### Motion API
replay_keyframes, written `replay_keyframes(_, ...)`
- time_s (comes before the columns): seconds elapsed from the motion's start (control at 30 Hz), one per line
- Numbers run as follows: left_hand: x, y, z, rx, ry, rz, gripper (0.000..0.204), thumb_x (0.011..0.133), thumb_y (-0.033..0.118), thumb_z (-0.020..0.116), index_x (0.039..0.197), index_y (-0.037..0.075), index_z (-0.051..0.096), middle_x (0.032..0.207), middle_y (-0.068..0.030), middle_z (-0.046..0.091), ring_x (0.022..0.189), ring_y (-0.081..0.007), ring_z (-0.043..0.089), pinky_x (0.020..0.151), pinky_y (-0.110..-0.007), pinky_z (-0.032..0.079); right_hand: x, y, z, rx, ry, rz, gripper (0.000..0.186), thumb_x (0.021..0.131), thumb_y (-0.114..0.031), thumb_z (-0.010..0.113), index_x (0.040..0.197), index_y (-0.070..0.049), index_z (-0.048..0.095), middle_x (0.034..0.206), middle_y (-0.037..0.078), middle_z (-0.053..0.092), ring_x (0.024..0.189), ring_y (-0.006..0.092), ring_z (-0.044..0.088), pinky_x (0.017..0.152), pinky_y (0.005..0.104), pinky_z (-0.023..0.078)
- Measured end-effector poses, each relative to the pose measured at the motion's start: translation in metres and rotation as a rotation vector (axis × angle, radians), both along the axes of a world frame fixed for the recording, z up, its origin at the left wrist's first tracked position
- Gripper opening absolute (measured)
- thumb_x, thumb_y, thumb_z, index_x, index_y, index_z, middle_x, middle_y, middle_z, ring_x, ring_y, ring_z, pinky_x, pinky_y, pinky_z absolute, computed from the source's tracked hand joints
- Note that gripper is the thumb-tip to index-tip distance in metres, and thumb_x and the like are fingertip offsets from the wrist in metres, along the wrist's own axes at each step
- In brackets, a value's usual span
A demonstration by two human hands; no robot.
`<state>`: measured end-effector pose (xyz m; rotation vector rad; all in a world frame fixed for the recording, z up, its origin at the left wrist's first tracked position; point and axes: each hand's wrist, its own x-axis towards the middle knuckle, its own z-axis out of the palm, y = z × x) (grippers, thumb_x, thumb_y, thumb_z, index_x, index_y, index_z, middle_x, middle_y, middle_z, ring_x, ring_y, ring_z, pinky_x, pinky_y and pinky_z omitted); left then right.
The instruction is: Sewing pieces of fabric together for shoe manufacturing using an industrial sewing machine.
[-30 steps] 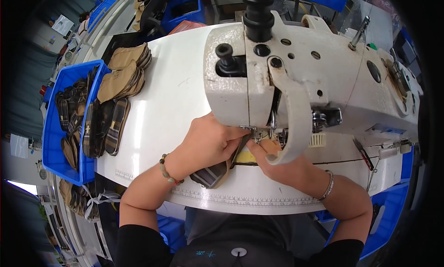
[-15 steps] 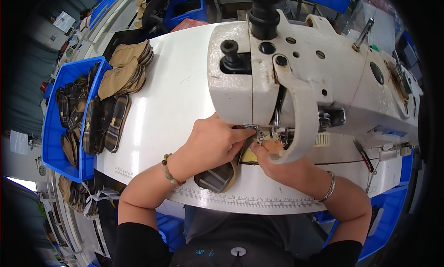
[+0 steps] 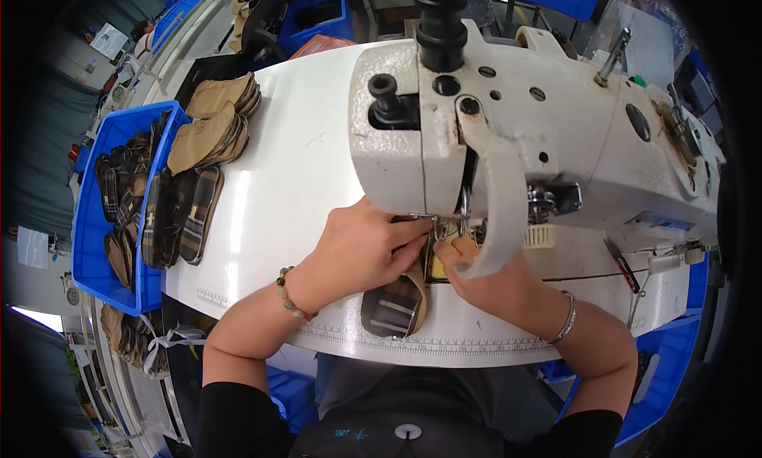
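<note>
Pinching the plaid piece (image 3: 393, 307) with the left hand (image 3: 353, 244), at the near side of the machine (image 3: 556, 117). Curling the right hand (image 3: 496, 283) just beside, also at the machine's near side; cannot tell whether grasping anything. Compared with the earlier frame, swung the piece rightward, now slanting less toward the machine's left.

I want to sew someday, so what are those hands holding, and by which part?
The left grip holds the dark plaid, tan-edged, rounded fabric piece by its far end. Whether the right grip holds anything can't be told.
</note>
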<state>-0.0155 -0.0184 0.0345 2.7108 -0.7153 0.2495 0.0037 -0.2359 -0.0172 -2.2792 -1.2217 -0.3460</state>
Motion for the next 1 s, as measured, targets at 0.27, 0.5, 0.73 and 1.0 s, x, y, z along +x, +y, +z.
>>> replay_keyframes(0.27, 0.011, 0.006, -0.014, -0.159, -0.448, -0.479, 0.023, 0.078, 0.021, 0.077, 0.062, 0.014, 0.062, 0.081, 0.0004, 0.060, 0.077, -0.0197, 0.062, 0.087, -0.041, 0.049, -0.002, 0.002, -0.008, 0.214, 0.076, 0.002, 0.016, 0.075, -0.013, 0.069, 0.089, -0.005, 0.069, 0.060, 0.006, 0.057, 0.054, 0.0263, 0.061, 0.051, 0.0398, 0.049)
replay_keyframes(0.5, 0.013, 0.030, 0.003, -0.161, 0.001, -0.073, 0.025, 0.082, 0.025, 0.076, 0.064, 0.013, 0.064, 0.064, -0.0010, 0.059, 0.065, -0.0187, 0.061, 0.088, -0.038, 0.044, -0.002, -0.001, -0.007, -0.148, -0.177, 0.079, 0.012, 0.071, -0.014, 0.066, 0.081, -0.006, 0.066, 0.059, 0.009, 0.056, 0.053, 0.0242, 0.061, 0.047, 0.0377, 0.048)
replay_keyframes(0.73, -0.020, 0.002, 0.020, 0.164, -0.207, -0.128, 0.018, 0.075, 0.017, 0.071, 0.092, 0.012, 0.072, 0.088, 0.0022, 0.061, 0.088, -0.0153, 0.061, 0.092, -0.040, 0.044, -0.035, 0.006, 0.015, -0.195, -0.171, 0.235, 0.010, 0.072, -0.015, 0.065, 0.070, -0.006, 0.060, 0.059, 0.006, 0.055, 0.049, 0.0191, 0.059, 0.044, 0.0331, 0.046)
replay_keyframes(1.0, -0.039, -0.009, 0.003, 0.256, -0.197, -0.224, 0.026, 0.073, 0.017, 0.065, 0.096, 0.009, 0.073, 0.095, -0.0010, 0.060, 0.093, -0.0171, 0.057, 0.098, -0.045, 0.043, -0.051, 0.003, 0.027, -0.364, -0.232, 0.267, 0.017, 0.072, -0.021, 0.066, 0.063, -0.008, 0.057, 0.058, 0.004, 0.051, 0.047, 0.0172, 0.054, 0.045, 0.0316, 0.039)
